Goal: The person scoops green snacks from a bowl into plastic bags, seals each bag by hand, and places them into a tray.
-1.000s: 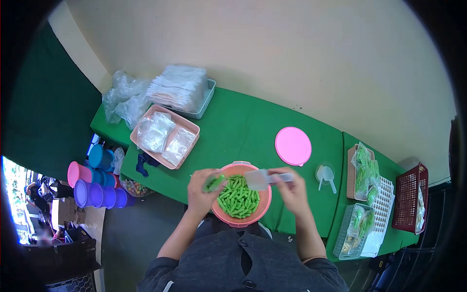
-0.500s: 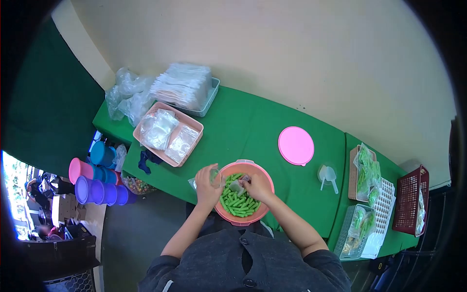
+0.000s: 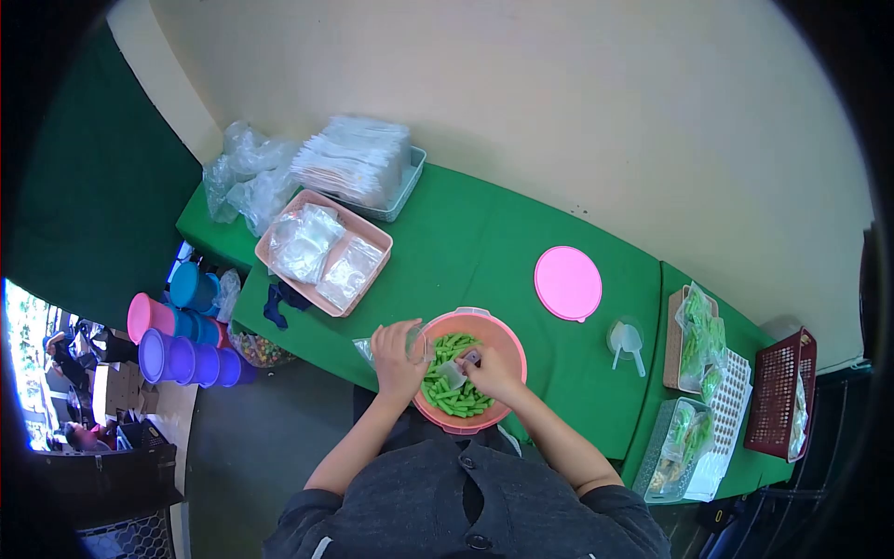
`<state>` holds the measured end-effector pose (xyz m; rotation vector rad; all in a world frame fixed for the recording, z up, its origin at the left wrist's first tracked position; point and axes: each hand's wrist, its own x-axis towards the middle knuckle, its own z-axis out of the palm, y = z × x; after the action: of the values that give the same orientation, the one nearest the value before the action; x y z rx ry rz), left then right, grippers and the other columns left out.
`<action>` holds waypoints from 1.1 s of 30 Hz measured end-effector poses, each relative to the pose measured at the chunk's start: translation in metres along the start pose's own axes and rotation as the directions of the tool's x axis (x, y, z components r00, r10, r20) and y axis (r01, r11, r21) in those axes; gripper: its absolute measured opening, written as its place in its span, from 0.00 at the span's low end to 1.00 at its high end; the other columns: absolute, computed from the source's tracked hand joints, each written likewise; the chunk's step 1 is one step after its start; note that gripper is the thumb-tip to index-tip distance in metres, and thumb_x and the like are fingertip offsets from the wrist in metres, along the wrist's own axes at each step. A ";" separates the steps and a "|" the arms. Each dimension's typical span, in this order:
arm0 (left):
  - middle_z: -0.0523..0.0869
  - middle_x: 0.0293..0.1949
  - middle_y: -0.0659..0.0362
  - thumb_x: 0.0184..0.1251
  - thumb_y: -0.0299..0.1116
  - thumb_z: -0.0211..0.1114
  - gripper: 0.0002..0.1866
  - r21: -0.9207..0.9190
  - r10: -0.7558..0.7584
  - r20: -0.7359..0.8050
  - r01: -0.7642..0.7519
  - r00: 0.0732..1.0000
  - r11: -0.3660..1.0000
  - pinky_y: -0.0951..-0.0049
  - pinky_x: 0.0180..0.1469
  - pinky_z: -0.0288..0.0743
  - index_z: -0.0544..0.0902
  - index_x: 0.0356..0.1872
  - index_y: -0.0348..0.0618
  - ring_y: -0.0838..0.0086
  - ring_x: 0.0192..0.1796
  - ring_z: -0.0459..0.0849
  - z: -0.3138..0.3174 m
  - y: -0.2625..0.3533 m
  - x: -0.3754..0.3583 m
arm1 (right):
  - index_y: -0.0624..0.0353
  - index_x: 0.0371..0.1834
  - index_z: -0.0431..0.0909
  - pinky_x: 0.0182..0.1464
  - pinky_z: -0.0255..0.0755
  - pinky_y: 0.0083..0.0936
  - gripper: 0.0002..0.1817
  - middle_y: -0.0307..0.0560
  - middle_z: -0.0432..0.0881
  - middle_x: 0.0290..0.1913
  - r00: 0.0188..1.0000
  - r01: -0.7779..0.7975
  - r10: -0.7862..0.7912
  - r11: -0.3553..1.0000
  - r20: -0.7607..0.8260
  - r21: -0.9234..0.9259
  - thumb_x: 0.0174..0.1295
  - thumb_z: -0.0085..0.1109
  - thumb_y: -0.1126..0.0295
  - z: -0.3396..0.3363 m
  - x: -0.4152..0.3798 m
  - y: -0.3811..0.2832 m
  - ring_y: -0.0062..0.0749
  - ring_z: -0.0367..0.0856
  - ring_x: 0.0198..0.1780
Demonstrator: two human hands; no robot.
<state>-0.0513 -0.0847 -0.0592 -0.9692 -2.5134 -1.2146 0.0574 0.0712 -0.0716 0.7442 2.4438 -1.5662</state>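
Note:
A pink-orange bowl at the table's front edge holds many green pieces that look like cut beans. My right hand is closed on the handle of a whitish scoop, whose head rests among the green pieces. At the bowl's left rim, my left hand has its fingers wrapped round a clear container. Part of a clear plastic bag shows beside that hand.
Left on the green table are a pink tray of bags and a stacked basket. A pink lid, a cup with a white scoop, baskets of bagged greens and a dark red basket stand right.
My right hand has shifted slightly left and down, and more of the scoop's head now shows among the green pieces. My left hand has barely moved. The camera view has shifted slightly.

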 end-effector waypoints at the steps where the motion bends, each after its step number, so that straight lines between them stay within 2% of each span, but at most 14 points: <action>1: 0.81 0.45 0.55 0.55 0.35 0.68 0.20 0.025 0.033 -0.027 -0.032 0.999 0.999 0.52 0.65 0.60 0.77 0.50 0.45 0.58 0.52 0.77 0.001 0.000 -0.002 | 0.65 0.42 0.82 0.37 0.76 0.29 0.10 0.50 0.86 0.33 0.999 0.037 -0.039 0.996 -0.024 -0.076 0.65 0.57 0.69 0.002 -0.003 -0.002 0.31 0.85 0.33; 5: 0.81 0.46 0.55 0.54 0.35 0.68 0.20 0.005 -0.016 0.003 0.016 1.000 1.000 0.51 0.66 0.59 0.77 0.50 0.46 0.58 0.53 0.77 0.000 -0.001 0.000 | 0.63 0.40 0.83 0.37 0.75 0.34 0.09 0.54 0.85 0.29 0.988 0.088 -0.081 0.995 -0.133 0.047 0.61 0.58 0.71 0.015 0.000 0.010 0.39 0.85 0.32; 7: 0.81 0.46 0.55 0.54 0.35 0.68 0.20 0.006 -0.010 0.010 0.009 1.000 1.000 0.52 0.66 0.59 0.77 0.50 0.46 0.59 0.53 0.77 0.000 0.000 0.003 | 0.63 0.39 0.83 0.38 0.76 0.33 0.09 0.53 0.85 0.29 1.000 0.003 -0.004 0.992 0.006 0.123 0.62 0.59 0.70 0.008 0.005 0.011 0.37 0.85 0.32; 8: 0.81 0.46 0.55 0.54 0.35 0.68 0.20 0.009 -0.008 0.008 0.008 1.000 1.000 0.52 0.66 0.59 0.77 0.50 0.46 0.59 0.53 0.77 -0.001 -0.001 0.003 | 0.63 0.39 0.83 0.38 0.76 0.33 0.09 0.53 0.85 0.29 1.000 0.006 -0.007 0.992 0.007 0.124 0.62 0.59 0.70 0.006 0.007 0.015 0.37 0.85 0.32; 10: 0.81 0.45 0.55 0.54 0.35 0.68 0.20 -0.007 -0.007 -0.006 0.007 1.000 1.000 0.52 0.65 0.59 0.77 0.49 0.46 0.59 0.52 0.77 0.000 0.000 0.003 | 0.66 0.39 0.83 0.37 0.76 0.29 0.10 0.51 0.86 0.30 0.993 -0.081 0.048 0.946 0.112 0.315 0.63 0.59 0.70 0.003 0.013 0.027 0.33 0.85 0.32; 14: 0.81 0.45 0.55 0.54 0.35 0.68 0.20 -0.010 -0.009 -0.003 0.009 1.000 1.000 0.52 0.65 0.60 0.77 0.49 0.46 0.59 0.52 0.77 0.001 -0.002 0.004 | 0.68 0.39 0.82 0.36 0.77 0.26 0.10 0.49 0.85 0.29 1.000 -0.015 0.008 0.966 0.027 0.257 0.64 0.59 0.70 0.020 0.013 0.043 0.30 0.85 0.32; 16: 0.81 0.45 0.56 0.54 0.34 0.68 0.20 -0.012 -0.008 0.013 0.008 1.000 1.000 0.52 0.65 0.60 0.77 0.49 0.46 0.59 0.53 0.77 -0.001 -0.001 0.004 | 0.69 0.40 0.81 0.37 0.79 0.24 0.10 0.49 0.85 0.31 0.986 -0.125 0.087 0.949 0.139 0.290 0.65 0.58 0.71 0.009 0.002 0.020 0.30 0.85 0.33; 17: 0.81 0.45 0.56 0.54 0.34 0.68 0.20 -0.012 -0.013 0.006 0.013 1.000 1.000 0.52 0.65 0.60 0.77 0.49 0.46 0.59 0.53 0.77 -0.002 -0.001 0.003 | 0.69 0.40 0.81 0.37 0.79 0.24 0.10 0.49 0.85 0.31 0.986 -0.122 0.084 0.951 0.144 0.284 0.65 0.58 0.71 0.005 -0.001 0.015 0.30 0.85 0.33; 19: 0.81 0.46 0.56 0.54 0.34 0.69 0.21 -0.013 -0.012 0.012 0.013 1.000 1.000 0.52 0.66 0.59 0.77 0.50 0.46 0.59 0.53 0.77 -0.001 -0.001 0.005 | 0.70 0.43 0.79 0.40 0.81 0.23 0.11 0.50 0.85 0.36 0.971 -0.190 0.104 0.886 0.218 0.423 0.67 0.56 0.70 -0.003 -0.003 0.010 0.30 0.85 0.36; 26: 0.81 0.45 0.56 0.54 0.34 0.69 0.21 0.003 -0.028 -0.001 0.028 1.000 1.000 0.52 0.66 0.59 0.77 0.50 0.47 0.60 0.53 0.77 -0.005 -0.003 0.006 | 0.69 0.49 0.75 0.44 0.82 0.22 0.13 0.52 0.83 0.43 0.977 -0.174 0.070 0.810 0.202 0.560 0.69 0.55 0.70 0.002 -0.007 0.017 0.31 0.85 0.41; 28: 0.81 0.44 0.56 0.52 0.33 0.71 0.21 -0.049 -0.037 -0.035 0.035 0.999 0.998 0.54 0.63 0.62 0.77 0.49 0.46 0.59 0.51 0.78 -0.008 -0.001 0.006 | 0.68 0.51 0.73 0.45 0.82 0.22 0.14 0.52 0.82 0.44 0.975 -0.220 0.138 0.677 0.173 0.702 0.69 0.55 0.69 -0.005 -0.014 0.007 0.32 0.85 0.42; 29: 0.81 0.44 0.56 0.52 0.33 0.71 0.21 -0.047 -0.037 -0.038 0.036 0.999 0.998 0.54 0.63 0.62 0.77 0.49 0.46 0.59 0.51 0.78 -0.011 -0.001 0.007 | 0.68 0.51 0.73 0.45 0.82 0.22 0.14 0.52 0.82 0.44 0.975 -0.220 0.135 0.678 0.175 0.702 0.69 0.55 0.69 -0.008 -0.016 0.005 0.32 0.85 0.42; 31: 0.82 0.43 0.56 0.49 0.30 0.72 0.23 -0.223 -0.151 -0.080 0.130 0.985 0.966 0.57 0.59 0.66 0.77 0.49 0.45 0.59 0.49 0.79 -0.022 0.001 0.012 | 0.67 0.52 0.72 0.46 0.82 0.22 0.14 0.52 0.82 0.44 0.975 -0.221 0.134 0.591 0.176 0.776 0.70 0.54 0.68 -0.013 -0.019 0.002 0.33 0.85 0.43; 33: 0.82 0.43 0.56 0.48 0.29 0.73 0.24 -0.244 -0.172 -0.118 0.140 0.978 0.960 0.59 0.57 0.68 0.77 0.49 0.45 0.59 0.48 0.79 -0.032 0.004 0.018 | 0.67 0.52 0.73 0.47 0.81 0.23 0.14 0.53 0.82 0.45 0.977 -0.213 0.135 0.548 0.166 0.809 0.70 0.54 0.68 -0.017 -0.025 0.002 0.33 0.85 0.43</action>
<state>-0.0661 -0.0989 -0.0282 -0.7129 -2.4153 -1.5973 0.0824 0.0788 -0.0564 0.9535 1.3672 -2.5820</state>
